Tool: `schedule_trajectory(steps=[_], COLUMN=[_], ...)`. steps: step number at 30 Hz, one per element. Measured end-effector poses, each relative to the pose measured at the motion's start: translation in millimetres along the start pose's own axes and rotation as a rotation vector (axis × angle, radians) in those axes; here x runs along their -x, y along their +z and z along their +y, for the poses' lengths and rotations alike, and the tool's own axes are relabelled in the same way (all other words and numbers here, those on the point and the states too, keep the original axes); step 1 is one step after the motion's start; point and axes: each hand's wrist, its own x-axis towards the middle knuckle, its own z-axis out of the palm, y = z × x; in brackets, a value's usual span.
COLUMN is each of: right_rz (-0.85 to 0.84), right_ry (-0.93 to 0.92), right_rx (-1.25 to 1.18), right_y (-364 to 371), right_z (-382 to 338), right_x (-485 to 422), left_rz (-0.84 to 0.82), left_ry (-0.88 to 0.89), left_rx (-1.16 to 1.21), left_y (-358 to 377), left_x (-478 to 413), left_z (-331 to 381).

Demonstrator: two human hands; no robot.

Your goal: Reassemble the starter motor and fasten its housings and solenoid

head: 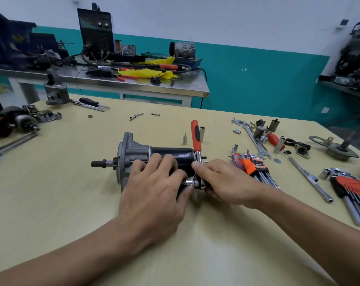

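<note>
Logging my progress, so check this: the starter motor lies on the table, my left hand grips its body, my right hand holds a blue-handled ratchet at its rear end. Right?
Not quite: the head view shows the ratchet has a red handle, not blue. Otherwise yes: the starter motor lies on the table, left hand gripping its body, right hand holding the ratchet at its rear end.

Nothing legible shows. The orange hex-key holder (255,168) bears a small black label (260,166) with pale print, perhaps a brand name, too blurred to read. The front panel of the black machine (96,32) carries no print that can be read.
</note>
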Motion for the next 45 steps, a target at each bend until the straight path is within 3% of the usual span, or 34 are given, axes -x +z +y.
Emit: schedule_trajectory(steps=[2,6,11,17,21,29,38,45], right_rz=[0.013,0.108,0.197,0.444,0.451,0.477,0.412,0.408], right_ry=[-0.036,-0.219,-0.313,0.034,0.198,0.298,0.370,0.473], right_rx=[-0.033,0.158,0.240,0.457,0.561,0.612,0.651,0.689], right_y=[1.3,1.4,-8.2,-34.1,-30.4,-26.4,-22.4,-19.9], right_z=[2.2,13.9,25.7,35.3,35.4,31.6,24.7,20.0], right_x=[3.8,9.7,10.3,2.2,-5.8,-20.6,-40.2,-49.7], left_rz=[0.005,0.014,0.007,0.001,-0.028,0.006,-0.011,-0.054], left_ry=[0.009,0.011,0.006,0.024,0.049,0.215,0.241,0.266], left_rx=[0.006,-0.001,-0.009,0.006,-0.007,-0.132,-0.103,0.118], left_y=[0.0,1.8,3.0,4.5,6.3,7.4,9.4,6.7], left_x=[-0.1,-0.5,-2.5,-11.1,-18.6,-21.0,-23.0,-29.4], left_z=[-0.7,-0.7,0.3,1.2,1.1,3.7,4.7,-3.5])
